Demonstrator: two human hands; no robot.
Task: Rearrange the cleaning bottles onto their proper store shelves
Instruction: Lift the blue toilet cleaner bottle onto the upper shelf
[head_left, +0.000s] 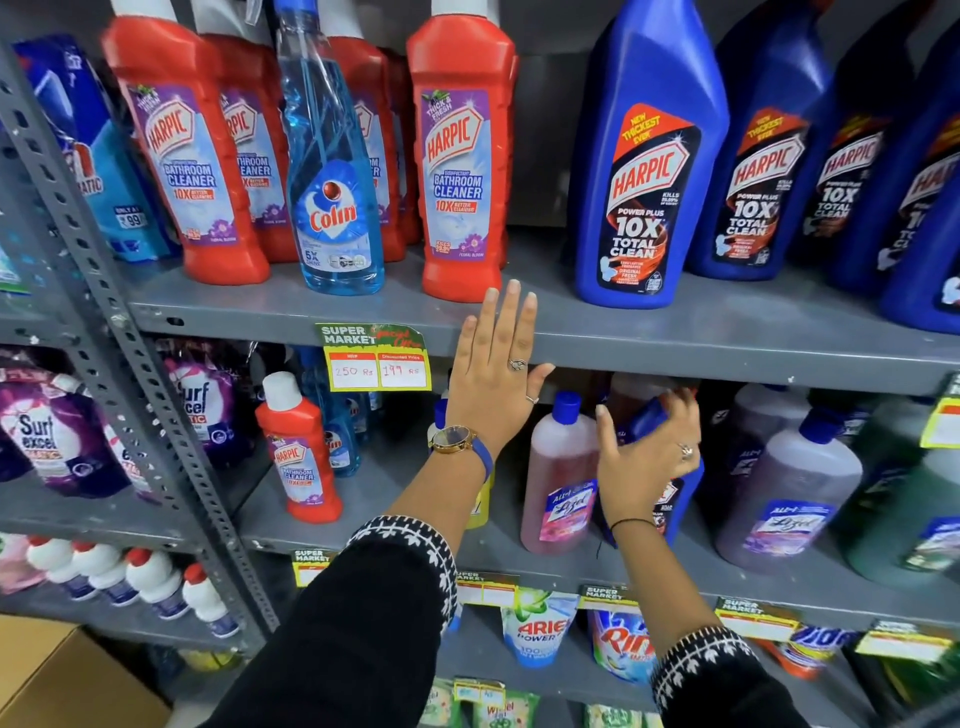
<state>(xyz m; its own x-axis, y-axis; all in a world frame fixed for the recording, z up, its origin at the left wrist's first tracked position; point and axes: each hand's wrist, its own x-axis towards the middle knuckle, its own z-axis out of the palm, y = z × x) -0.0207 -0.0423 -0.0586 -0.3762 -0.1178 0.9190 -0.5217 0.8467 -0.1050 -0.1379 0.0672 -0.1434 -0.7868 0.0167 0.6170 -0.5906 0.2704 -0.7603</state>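
blue Harpic bottle (675, 499): on middle shelf (395, 499), mostly hidden, label barely legible | our right hand (647, 457): fingers clamped on it | our left hand (493, 379): fingers spread apart, empty, against upper shelf edge (727, 348) | pink Lizol bottle (558, 478): just beside

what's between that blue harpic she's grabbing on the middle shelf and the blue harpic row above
The shelf board's front edge sits directly over the blue Harpic bottle in her right hand. It must come out forward past the pink Lizol bottle. The gap above looks free.
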